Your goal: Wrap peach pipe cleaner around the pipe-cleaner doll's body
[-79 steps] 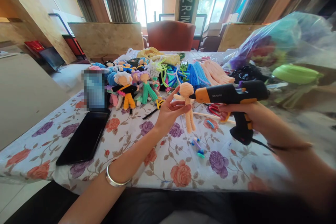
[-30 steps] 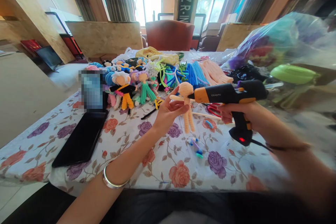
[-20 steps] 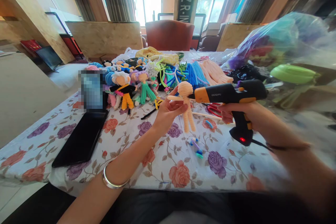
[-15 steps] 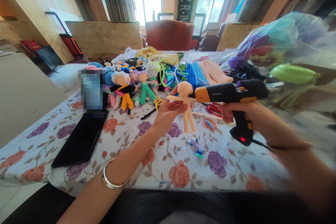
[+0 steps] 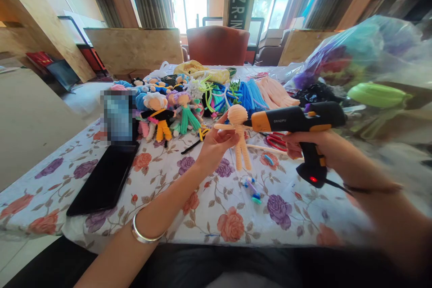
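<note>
Upright above the table hangs a beige doll body, with a round head, stick arms and two legs. My left hand is closed around its torso and arm from the left side. A black and orange glue gun is in my right hand, fingers wrapped round the handle. Its nozzle points left and meets the doll near the neck and shoulder; whether it touches I cannot tell. A red light glows at the base of the handle. Behind my right fingers lie red-handled scissors.
Finished dolls crowd the back left. Bundles of blue stems and peach stems lie behind the doll. A black tablet is at left on the flowered tablecloth. Small coloured scraps lie in front. A plastic bag stands right.
Almost nothing differs. The glue gun and my right hand have shifted very slightly to the right; my left hand keeps hold of the doll body.
</note>
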`<state>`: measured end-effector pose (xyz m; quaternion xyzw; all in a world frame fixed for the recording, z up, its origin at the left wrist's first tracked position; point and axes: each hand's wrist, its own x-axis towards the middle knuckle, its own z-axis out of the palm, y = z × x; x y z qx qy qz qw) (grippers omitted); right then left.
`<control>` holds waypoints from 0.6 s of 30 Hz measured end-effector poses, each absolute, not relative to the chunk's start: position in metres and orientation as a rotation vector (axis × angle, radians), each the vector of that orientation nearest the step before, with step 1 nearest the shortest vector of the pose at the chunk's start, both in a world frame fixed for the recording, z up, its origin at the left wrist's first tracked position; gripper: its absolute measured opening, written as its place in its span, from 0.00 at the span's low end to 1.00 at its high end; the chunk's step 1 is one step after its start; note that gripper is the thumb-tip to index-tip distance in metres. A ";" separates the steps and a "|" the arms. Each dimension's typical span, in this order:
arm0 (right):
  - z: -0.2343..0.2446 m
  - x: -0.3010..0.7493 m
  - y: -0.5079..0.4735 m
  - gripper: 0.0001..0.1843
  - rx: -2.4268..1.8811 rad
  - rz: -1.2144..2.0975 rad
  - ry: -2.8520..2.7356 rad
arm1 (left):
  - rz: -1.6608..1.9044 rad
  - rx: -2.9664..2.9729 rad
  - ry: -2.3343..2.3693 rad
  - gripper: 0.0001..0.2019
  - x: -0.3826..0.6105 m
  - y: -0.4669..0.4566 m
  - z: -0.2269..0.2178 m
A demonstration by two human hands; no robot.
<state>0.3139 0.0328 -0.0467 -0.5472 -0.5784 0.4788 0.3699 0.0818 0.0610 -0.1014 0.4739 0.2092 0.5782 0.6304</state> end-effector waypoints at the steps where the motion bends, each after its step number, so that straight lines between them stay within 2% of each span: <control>1: -0.046 0.314 0.032 0.19 -1.401 1.233 -1.481 | 1.326 1.079 0.479 0.44 0.082 0.061 -0.101; 9: -0.045 0.312 0.032 0.18 -1.369 1.301 -1.434 | 1.314 1.070 0.468 0.45 0.081 0.060 -0.100; 18: -0.041 0.309 0.029 0.18 -1.431 1.235 -1.472 | 1.317 1.090 0.486 0.46 0.080 0.059 -0.100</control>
